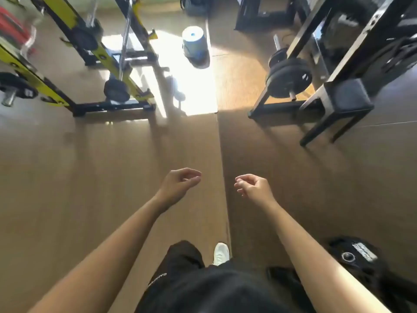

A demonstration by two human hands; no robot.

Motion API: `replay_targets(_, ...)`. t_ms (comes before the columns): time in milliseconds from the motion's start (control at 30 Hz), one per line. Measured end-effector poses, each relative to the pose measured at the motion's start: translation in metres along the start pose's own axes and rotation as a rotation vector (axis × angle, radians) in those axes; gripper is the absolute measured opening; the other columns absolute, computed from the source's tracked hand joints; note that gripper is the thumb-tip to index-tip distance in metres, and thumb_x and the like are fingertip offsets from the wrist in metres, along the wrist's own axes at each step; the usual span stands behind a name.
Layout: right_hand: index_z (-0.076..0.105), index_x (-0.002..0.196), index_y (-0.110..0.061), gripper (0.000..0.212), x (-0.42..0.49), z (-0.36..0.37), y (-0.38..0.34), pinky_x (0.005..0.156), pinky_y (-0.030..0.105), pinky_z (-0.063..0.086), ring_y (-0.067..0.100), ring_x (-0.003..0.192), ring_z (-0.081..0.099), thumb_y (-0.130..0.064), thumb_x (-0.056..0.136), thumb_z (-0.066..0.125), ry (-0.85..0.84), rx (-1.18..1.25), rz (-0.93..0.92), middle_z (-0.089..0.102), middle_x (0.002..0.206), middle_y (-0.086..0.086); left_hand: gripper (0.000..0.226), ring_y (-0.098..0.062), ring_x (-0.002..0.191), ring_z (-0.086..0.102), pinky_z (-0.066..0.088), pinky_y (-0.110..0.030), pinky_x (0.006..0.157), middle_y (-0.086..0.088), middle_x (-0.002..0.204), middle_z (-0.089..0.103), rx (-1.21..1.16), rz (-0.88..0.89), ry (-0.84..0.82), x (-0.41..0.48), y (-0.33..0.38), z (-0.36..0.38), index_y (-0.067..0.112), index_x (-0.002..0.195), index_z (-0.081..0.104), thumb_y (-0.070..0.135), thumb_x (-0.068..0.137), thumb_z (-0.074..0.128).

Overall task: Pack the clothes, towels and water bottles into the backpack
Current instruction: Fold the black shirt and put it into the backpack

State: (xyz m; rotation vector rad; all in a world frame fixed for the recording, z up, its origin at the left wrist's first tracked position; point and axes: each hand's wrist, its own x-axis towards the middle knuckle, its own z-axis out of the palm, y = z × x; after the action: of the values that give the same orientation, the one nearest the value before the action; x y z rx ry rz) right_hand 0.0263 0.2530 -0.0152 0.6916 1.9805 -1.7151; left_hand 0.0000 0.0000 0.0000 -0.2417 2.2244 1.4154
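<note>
Over your dark trousers, your left hand and right hand hang loosely curled and empty, with only a blurred dark bag at top centre perhaps the backpack, so packing looks unstarted.

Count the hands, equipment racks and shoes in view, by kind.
Hands: 2, left hand and right hand, both empty
Racks: 2, yellow rack and black rack
Shoes: 1, white shoe
Total: 5
</note>
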Motion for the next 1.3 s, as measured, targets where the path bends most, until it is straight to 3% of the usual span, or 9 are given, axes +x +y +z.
replay_targets(167, 0.068, 0.107, 0.007, 0.015, 0.029, 0.005, 0.001, 0.053, 0.010, 0.048, 0.011, 0.067, 0.061, -0.002, 0.099, 0.059, -0.030, -0.070, 0.055, 0.068, 0.092, 0.019, 0.013, -0.012, 0.097, 0.072, 0.056, -0.026, 0.085, 0.003, 0.102, 0.079, -0.015, -0.089, -0.025, 0.012, -0.012, 0.006, 0.024, 0.107, 0.079, 0.025, 0.096, 0.072)
replay_targets(400, 0.070, 0.101, -0.001, 0.013, 0.123, 0.016, -0.055, 0.054, 0.011, 0.046, 0.012, 0.066, 0.062, -0.007, 0.099, 0.059, -0.041, -0.150, 0.061, 0.069, 0.085, 0.013, 0.014, 0.002, 0.083, 0.071, 0.051, -0.012, 0.074, 0.000, 0.101, 0.079, -0.082, -0.116, -0.030, 0.093, 0.001, -0.017, 0.016, 0.109, 0.077, 0.017, 0.098, 0.069)
replay_targets(533, 0.069, 0.083, -0.023, 0.016, 0.189, 0.018, -0.096, 0.063, 0.023, 0.048, 0.015, 0.068, 0.065, -0.016, 0.096, 0.064, -0.037, -0.290, 0.085, 0.074, 0.083, 0.006, 0.011, -0.013, 0.096, 0.072, 0.056, -0.028, 0.088, 0.005, 0.100, 0.079, -0.082, -0.107, -0.093, 0.177, 0.017, -0.039, 0.025, 0.105, 0.079, 0.023, 0.096, 0.073)
replay_targets(633, 0.071, 0.088, -0.020, 0.011, 0.233, 0.016, -0.137, 0.066, 0.027, 0.049, 0.018, 0.072, 0.068, -0.019, 0.096, 0.065, -0.055, -0.351, 0.091, 0.077, 0.091, 0.011, 0.011, -0.019, 0.101, 0.072, 0.056, -0.033, 0.094, 0.007, 0.100, 0.079, -0.080, -0.081, -0.106, 0.237, 0.041, -0.056, 0.025, 0.105, 0.079, 0.025, 0.096, 0.074)
replay_targets(1000, 0.071, 0.096, -0.011, 0.010, 0.444, -0.024, -0.301, 0.052, 0.012, 0.046, 0.016, 0.068, 0.062, -0.014, 0.100, 0.062, -0.022, -0.277, 0.110, 0.072, 0.088, 0.009, 0.011, -0.019, 0.100, 0.072, 0.057, -0.039, 0.097, 0.008, 0.096, 0.079, 0.019, -0.038, -0.069, 0.485, 0.176, -0.132, 0.026, 0.102, 0.082, 0.024, 0.094, 0.075)
replay_targets(1167, 0.070, 0.101, -0.019, 0.012, 0.570, -0.043, -0.389, 0.075, 0.030, 0.053, 0.016, 0.082, 0.069, -0.026, 0.101, 0.060, -0.083, -0.309, 0.080, 0.075, 0.091, -0.001, 0.010, -0.015, 0.096, 0.073, 0.057, -0.039, 0.096, 0.010, 0.095, 0.079, -0.006, -0.072, -0.011, 0.597, 0.242, -0.156, 0.034, 0.098, 0.080, 0.033, 0.090, 0.073)
replay_targets(1300, 0.069, 0.111, -0.016, 0.015, 0.650, -0.050, -0.479, 0.070, 0.026, 0.052, 0.021, 0.089, 0.070, -0.023, 0.102, 0.059, -0.093, -0.357, 0.028, 0.072, 0.099, 0.000, 0.012, -0.012, 0.097, 0.071, 0.054, -0.026, 0.086, 0.008, 0.102, 0.078, -0.004, -0.014, -0.027, 0.683, 0.309, -0.180, 0.025, 0.106, 0.078, 0.023, 0.096, 0.073)
